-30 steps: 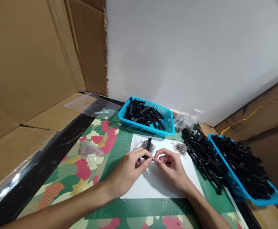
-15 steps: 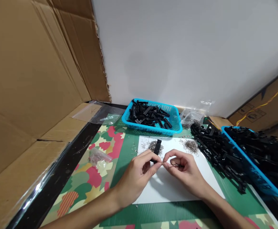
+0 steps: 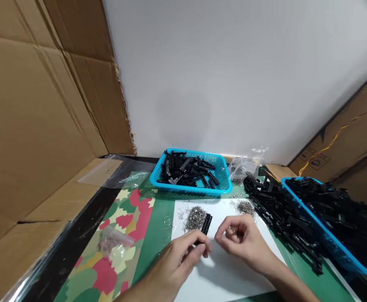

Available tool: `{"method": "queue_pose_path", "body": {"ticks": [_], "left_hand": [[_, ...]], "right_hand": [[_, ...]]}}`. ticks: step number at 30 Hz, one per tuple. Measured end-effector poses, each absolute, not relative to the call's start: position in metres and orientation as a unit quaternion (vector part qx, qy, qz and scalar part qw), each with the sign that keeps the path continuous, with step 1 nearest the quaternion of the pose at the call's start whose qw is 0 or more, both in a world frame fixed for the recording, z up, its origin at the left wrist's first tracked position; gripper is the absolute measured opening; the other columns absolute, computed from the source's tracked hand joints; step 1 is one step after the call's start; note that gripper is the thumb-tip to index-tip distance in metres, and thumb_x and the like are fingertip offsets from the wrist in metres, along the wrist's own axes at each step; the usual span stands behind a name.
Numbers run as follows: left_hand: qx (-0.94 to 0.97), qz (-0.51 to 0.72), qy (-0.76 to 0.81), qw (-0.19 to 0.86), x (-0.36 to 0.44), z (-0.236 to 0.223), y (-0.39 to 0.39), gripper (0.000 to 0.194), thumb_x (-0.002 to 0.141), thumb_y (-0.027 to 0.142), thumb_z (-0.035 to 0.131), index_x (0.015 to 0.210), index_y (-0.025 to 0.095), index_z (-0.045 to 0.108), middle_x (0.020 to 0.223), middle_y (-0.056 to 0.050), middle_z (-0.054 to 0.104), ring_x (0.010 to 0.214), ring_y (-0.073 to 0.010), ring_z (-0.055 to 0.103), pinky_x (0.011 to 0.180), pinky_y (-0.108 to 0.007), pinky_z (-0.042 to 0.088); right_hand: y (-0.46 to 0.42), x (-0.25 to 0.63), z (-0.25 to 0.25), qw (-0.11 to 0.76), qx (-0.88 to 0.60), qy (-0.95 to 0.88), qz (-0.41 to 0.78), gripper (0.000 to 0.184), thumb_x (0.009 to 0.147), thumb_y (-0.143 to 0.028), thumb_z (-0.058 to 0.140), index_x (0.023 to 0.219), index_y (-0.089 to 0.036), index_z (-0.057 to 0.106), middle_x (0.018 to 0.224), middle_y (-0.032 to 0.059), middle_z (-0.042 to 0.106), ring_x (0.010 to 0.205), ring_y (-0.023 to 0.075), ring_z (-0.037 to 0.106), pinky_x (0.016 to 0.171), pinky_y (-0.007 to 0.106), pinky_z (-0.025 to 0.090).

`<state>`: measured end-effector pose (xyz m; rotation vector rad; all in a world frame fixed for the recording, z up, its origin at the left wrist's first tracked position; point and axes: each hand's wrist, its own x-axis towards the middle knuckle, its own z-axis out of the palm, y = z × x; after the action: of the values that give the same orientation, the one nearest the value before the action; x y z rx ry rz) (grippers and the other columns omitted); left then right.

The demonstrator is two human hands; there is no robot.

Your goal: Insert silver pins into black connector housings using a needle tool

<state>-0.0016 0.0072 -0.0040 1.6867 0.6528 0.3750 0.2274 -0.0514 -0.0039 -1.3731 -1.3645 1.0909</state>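
My left hand [image 3: 179, 262] pinches a short black plastic bar [image 3: 205, 224] by its near end, over a white sheet [image 3: 230, 277]. Its far end points toward a small heap of tiny metal pieces [image 3: 195, 217]. My right hand [image 3: 245, 243] hovers just right of the bar with fingers curled and pinched together; what they hold is too small to name. A second heap of metal pieces [image 3: 245, 206] lies beyond the right hand.
A blue basket [image 3: 161, 183] with black parts sits at the back. A larger blue basket [image 3: 341, 253] and a loose pile of black parts [image 3: 281, 209] fill the right. Plastic bags [image 3: 114, 247] lie on the patterned mat; cardboard walls [image 3: 38, 126] stand left.
The camera tilted up, so both hands now sit lower in view. My hands, touching fingertip to fingertip before, have drawn slightly apart; the left keeps the black bar.
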Motion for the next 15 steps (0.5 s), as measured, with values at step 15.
{"method": "queue_pose_path", "body": {"ticks": [15], "left_hand": [[0.654, 0.167, 0.324, 0.663, 0.003, -0.011, 0.005, 0.045, 0.11, 0.059, 0.053, 0.134, 0.023, 0.064, 0.097, -0.005, 0.073, 0.081, -0.0175, 0.056, 0.065, -0.027, 0.035]], "right_hand": [[-0.041, 0.243, -0.013, 0.415, -0.639, -0.485, 0.43, 0.024, 0.081, -0.039, 0.071, 0.071, -0.019, 0.061, 0.054, -0.0088, 0.036, 0.054, 0.0099, 0.028, 0.052, 0.027, 0.018]]}}
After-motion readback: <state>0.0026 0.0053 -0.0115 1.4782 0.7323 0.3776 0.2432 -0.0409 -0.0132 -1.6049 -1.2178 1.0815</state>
